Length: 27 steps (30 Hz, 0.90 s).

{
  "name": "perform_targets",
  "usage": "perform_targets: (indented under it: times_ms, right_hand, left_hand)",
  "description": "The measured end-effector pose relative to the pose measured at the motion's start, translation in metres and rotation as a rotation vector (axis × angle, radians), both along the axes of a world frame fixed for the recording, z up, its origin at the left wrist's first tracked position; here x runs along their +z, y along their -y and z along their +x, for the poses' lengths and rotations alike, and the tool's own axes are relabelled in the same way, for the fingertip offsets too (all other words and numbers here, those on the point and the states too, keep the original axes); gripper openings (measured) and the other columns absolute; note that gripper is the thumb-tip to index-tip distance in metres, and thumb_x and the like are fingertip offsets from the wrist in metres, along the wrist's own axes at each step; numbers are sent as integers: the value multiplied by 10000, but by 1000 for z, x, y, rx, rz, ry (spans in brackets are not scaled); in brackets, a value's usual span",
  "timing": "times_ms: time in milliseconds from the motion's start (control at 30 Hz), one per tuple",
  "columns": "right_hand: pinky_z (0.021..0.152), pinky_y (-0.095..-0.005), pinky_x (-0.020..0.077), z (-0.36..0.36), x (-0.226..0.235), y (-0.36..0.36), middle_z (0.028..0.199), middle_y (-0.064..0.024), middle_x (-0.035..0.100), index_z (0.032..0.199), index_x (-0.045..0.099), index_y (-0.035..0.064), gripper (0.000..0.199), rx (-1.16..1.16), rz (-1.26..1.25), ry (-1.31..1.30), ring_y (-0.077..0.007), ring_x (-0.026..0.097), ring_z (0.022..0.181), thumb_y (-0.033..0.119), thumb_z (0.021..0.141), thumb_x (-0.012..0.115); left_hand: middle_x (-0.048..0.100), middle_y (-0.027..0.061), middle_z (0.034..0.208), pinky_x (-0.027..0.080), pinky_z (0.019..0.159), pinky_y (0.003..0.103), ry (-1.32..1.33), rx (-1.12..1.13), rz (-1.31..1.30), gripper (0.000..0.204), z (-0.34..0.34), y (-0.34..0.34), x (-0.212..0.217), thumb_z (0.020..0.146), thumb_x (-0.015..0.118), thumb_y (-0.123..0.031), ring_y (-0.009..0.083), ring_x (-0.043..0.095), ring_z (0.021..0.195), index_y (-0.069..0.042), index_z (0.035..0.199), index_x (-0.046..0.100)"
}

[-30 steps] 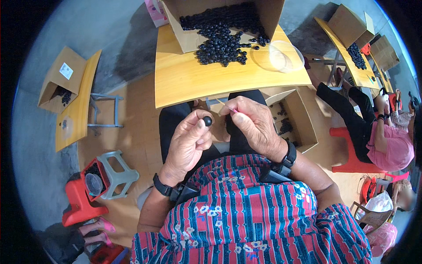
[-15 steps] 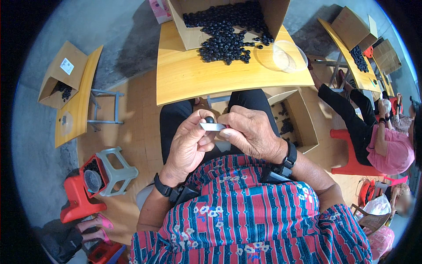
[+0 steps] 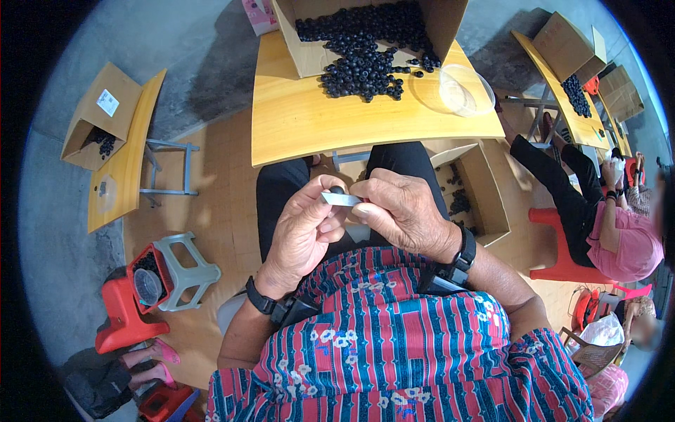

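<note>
Pinched between both hands over the lap, a small grey strip [image 3: 342, 200] sits with a black bead [image 3: 337, 190] just behind it: left hand [image 3: 304, 235] grips its left end, right hand [image 3: 402, 214] its right. The step looks like trimming or fitting a bead; next would call for a steady, fine pinch. From the left: two boxes [image 3: 95, 116] of beads on the side tables, one stool [image 3: 184, 271], one desk [image 3: 302, 126] carrying an open carton [image 3: 302, 53] and a clear bowl [image 3: 465, 90], beads too many to count.
</note>
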State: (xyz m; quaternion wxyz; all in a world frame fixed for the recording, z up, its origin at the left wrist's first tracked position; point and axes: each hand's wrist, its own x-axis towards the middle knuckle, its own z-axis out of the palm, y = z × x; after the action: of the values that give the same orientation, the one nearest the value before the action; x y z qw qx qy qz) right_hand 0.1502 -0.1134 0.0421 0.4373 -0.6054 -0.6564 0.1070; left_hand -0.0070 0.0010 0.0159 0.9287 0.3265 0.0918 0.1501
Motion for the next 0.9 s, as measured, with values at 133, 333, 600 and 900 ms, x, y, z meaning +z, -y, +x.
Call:
perform_targets:
  times_ms: [133, 333, 600, 900]
  right_hand:
    - [586, -374, 483, 0, 1, 0, 731, -113, 563, 918, 605, 55, 165, -2, -19, 6, -293, 599, 663, 216, 884, 607]
    - [588, -377, 485, 0, -1, -1, 734, -115, 567, 932, 603, 53, 168, -5, -11, 9, -299, 599, 663, 214, 884, 605]
    - [594, -380, 487, -1, -2, -1, 745, -122, 576, 948, 602, 48, 175, -1, -5, -12, -307, 604, 673, 210, 881, 609]
    - [609, -380, 489, 0, -7, -4, 759, -137, 591, 936, 614, 29, 175, 3, -7, -93, -323, 605, 680, 197, 891, 604]
  left_hand:
    - [416, -43, 790, 317, 547, 140, -5, -1, 8, 243, 0, 0, 0, 940, 586, -252, 16, 372, 638, -54, 1055, 504]
    - [424, -49, 797, 318, 539, 140, -2, 3, 22, 250, 2, -1, -2, 947, 575, -270, 9, 368, 642, -56, 1055, 504]
    - [481, -41, 858, 323, 536, 145, 4, 9, -10, 228, 0, 0, -3, 948, 569, -236, 11, 382, 654, -55, 1071, 506]
    - [454, -34, 838, 307, 524, 156, 48, 1, 11, 220, 4, -2, -9, 948, 568, -237, 24, 367, 643, -56, 1057, 506]
